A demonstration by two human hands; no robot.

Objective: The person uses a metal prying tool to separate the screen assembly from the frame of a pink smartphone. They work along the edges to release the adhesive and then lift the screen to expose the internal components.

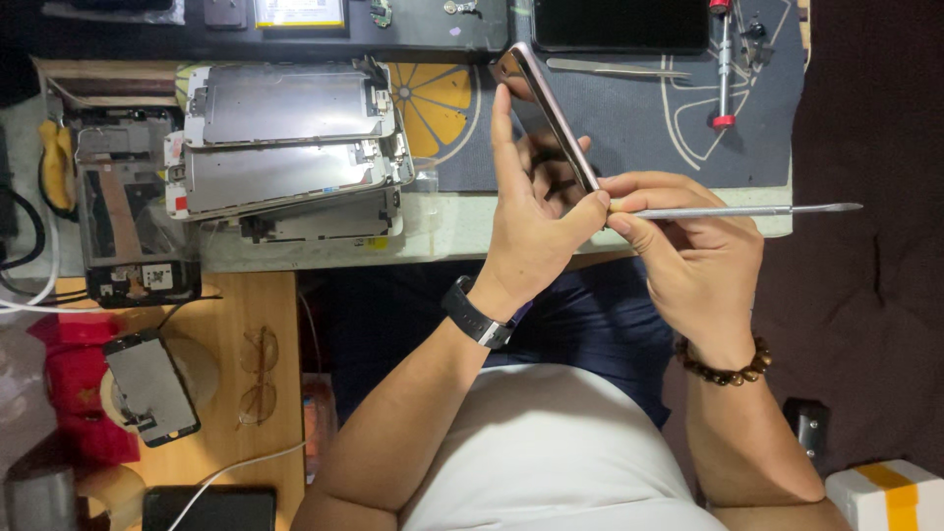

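Note:
My left hand (pixel 526 211) holds a phone (pixel 544 106) tilted on edge above the desk's front edge, fingers wrapped behind it, a black watch on the wrist. My right hand (pixel 688 251) pinches a thin metal pry tool (pixel 737 210) whose near tip meets the phone's lower edge, while its flat end points right. A bead bracelet sits on the right wrist.
A stack of phone screen assemblies (pixel 290 147) lies at left on the desk. A dark work mat (pixel 629 128) carries tweezers (pixel 615 69), a red-handled screwdriver (pixel 723 64) and a black phone (pixel 619 22). Another screen part (pixel 150 385) and glasses (pixel 258 379) rest on the wooden surface at lower left.

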